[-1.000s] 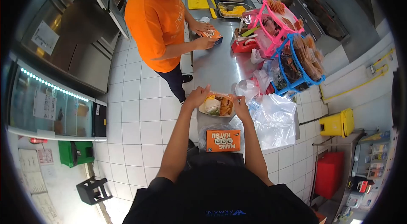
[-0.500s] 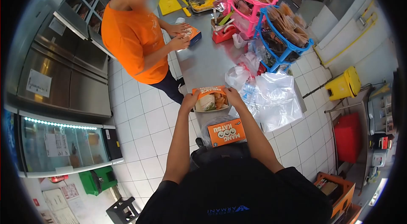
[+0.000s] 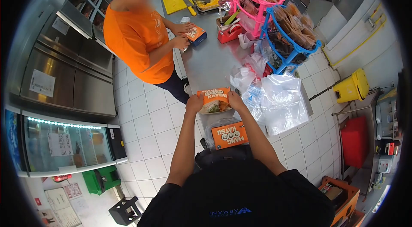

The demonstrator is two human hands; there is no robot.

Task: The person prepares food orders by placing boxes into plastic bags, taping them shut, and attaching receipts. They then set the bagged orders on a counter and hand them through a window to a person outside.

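On the steel counter [image 3: 210, 66] a co-worker in an orange shirt [image 3: 137, 40] holds a small box at the far end, approx. as before. Nearer, the food box [image 3: 214, 100] sits at the counter edge, above a closed orange box [image 3: 230, 134]. Vs. 0.5 s ago its orange lid is folded lower, so less food shows; left hand [image 3: 194, 104] and right hand [image 3: 235, 99] grip the lid's sides, thumbs probably on top.

glossy steel counter [image 3: 210, 62], cardboard box [image 3: 230, 135]
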